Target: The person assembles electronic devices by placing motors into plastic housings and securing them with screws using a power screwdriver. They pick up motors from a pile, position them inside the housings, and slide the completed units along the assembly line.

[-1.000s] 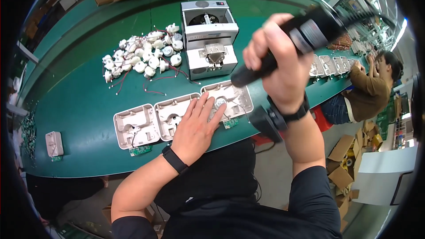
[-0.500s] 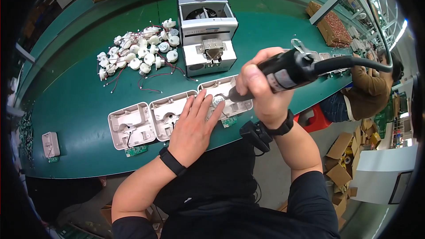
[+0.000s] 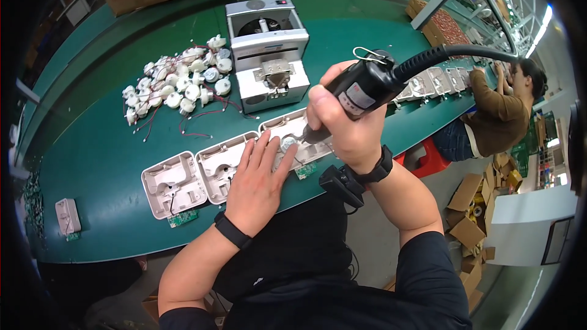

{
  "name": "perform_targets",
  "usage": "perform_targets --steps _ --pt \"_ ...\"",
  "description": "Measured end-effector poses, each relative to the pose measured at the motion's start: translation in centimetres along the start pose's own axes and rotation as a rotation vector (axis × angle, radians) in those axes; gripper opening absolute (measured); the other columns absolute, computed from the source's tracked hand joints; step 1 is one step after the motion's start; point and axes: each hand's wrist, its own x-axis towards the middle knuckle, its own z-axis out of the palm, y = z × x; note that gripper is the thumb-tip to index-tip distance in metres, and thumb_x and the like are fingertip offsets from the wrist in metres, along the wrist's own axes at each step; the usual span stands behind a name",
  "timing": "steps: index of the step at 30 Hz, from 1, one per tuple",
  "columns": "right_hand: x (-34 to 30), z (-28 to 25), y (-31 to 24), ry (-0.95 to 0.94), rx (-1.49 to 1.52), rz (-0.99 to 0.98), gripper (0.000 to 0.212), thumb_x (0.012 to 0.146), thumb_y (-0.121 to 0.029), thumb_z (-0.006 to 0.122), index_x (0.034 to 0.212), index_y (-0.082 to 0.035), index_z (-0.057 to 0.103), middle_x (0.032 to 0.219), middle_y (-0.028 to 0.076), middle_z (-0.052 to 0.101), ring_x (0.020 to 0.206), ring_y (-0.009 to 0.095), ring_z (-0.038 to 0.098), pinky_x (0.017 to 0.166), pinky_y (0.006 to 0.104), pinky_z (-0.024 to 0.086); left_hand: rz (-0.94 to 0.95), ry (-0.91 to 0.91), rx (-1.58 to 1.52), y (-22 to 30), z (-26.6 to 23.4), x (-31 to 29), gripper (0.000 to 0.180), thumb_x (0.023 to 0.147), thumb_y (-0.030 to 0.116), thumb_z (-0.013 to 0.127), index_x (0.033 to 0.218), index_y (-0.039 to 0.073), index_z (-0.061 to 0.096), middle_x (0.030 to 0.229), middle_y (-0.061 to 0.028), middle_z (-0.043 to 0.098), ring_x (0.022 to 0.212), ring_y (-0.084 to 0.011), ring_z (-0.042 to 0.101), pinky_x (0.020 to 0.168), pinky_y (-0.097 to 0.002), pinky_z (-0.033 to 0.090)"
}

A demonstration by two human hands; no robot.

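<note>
My right hand (image 3: 348, 131) is closed round a black electric screwdriver (image 3: 365, 88), its cable running off to the right. The tool's tip end points down into the right one of three white plastic housings (image 3: 273, 126); the tip itself is hard to make out. A small round white motor (image 3: 288, 143) sits in that housing, beside the tip. My left hand (image 3: 255, 180) lies palm down with fingers spread over the middle housing (image 3: 213, 160) and the right one, its index fingertip at the motor. The left housing (image 3: 175, 184) has a green circuit board (image 3: 183, 219) on a wire.
A heap of white motors (image 3: 177, 82) with red and black leads lies behind the housings. Beyond my hands stands a grey-white machine (image 3: 269, 55). A small white case (image 3: 68, 216) is at far left. More housings (image 3: 428, 82) and a co-worker (image 3: 501, 110) are at right.
The whole view has shifted, so the bench and housings appear slightly further left. Both hands keep nearly the same pose over the housings, the screwdriver still in the right one.
</note>
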Motion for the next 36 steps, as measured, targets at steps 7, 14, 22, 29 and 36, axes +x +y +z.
perform_targets --steps 7,14,22,29,36 --pt "0.4 0.7 -0.9 0.006 0.08 -0.032 0.017 0.086 0.002 0.064 0.098 0.0 0.052 0.067 0.005 0.058 0.052 0.013 0.057 0.052 0.028 0.048 -0.006 0.002 -0.01 0.2 -0.1 0.3 0.05 0.091 0.008 0.057 0.14 0.01 0.053 0.136 -0.0186 0.052 0.139 -0.0355 0.04 0.118 -0.0481 0.03" --pt "0.3 1.1 0.3 -0.064 -0.054 -0.094 0.011 0.084 0.002 0.066 0.083 -0.002 0.055 0.061 0.002 0.057 0.049 0.01 0.055 0.047 0.0242 0.045 -0.009 0.009 -0.013 0.2 -0.3 0.5 0.048 0.092 0.009 0.057 0.14 0.01 0.053 0.135 -0.0188 0.053 0.139 -0.0358 0.041 0.118 -0.0484 0.03" --pt "1.9 1.7 -2.4 -0.046 0.078 0.048 0.009 0.089 -0.004 0.065 0.085 -0.001 0.057 0.063 0.003 0.058 0.052 0.012 0.057 0.052 0.0265 0.047 -0.017 0.034 0.005 0.0 0.2 -0.1 0.049 0.092 0.01 0.056 0.141 0.01 0.052 0.136 -0.0186 0.052 0.138 -0.0361 0.041 0.118 -0.0484 0.029" --pt "7.7 2.9 -1.6 -0.026 0.092 -0.197 0.011 0.091 -0.006 0.062 0.089 0.001 0.055 0.064 0.005 0.056 0.054 0.015 0.057 0.055 0.0296 0.048 0.006 0.076 0.053 0.2 0.6 -0.1 0.049 0.09 0.014 0.065 0.138 0.012 0.055 0.132 -0.0161 0.054 0.135 -0.0351 0.044 0.116 -0.0486 0.033" --pt "5.3 3.7 -3.4 -0.058 0.064 -0.056 0.014 0.092 -0.007 0.061 0.098 0.003 0.053 0.067 0.007 0.055 0.054 0.016 0.055 0.054 0.0319 0.048 -0.001 0.051 0.03 -0.3 0.3 -0.6 0.051 0.089 0.008 0.056 0.14 0.009 0.053 0.136 -0.018 0.051 0.139 -0.0348 0.041 0.118 -0.0471 0.029"
